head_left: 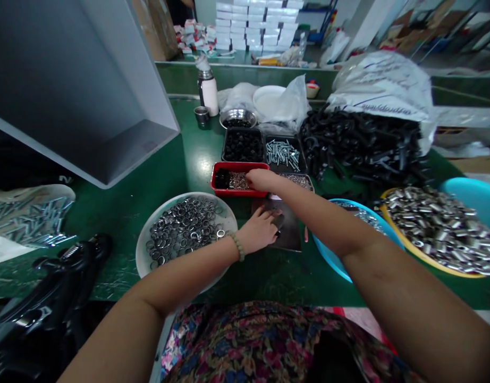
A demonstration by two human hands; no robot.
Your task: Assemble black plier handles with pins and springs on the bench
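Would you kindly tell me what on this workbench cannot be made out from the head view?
Head view:
What the right hand touches in the red tray: the hand hides it.
What lies under the left hand: the hand covers it.
Contents of the blue basin: the right forearm hides them.

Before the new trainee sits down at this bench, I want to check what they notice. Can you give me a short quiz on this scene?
1. Which hand reaches into the red tray?
2. What fills the round white dish?
3. True or false: the yellow basin holds black plastic parts.

Key:
1. The right hand.
2. Metal rings.
3. False: it holds shiny metal sleeves.
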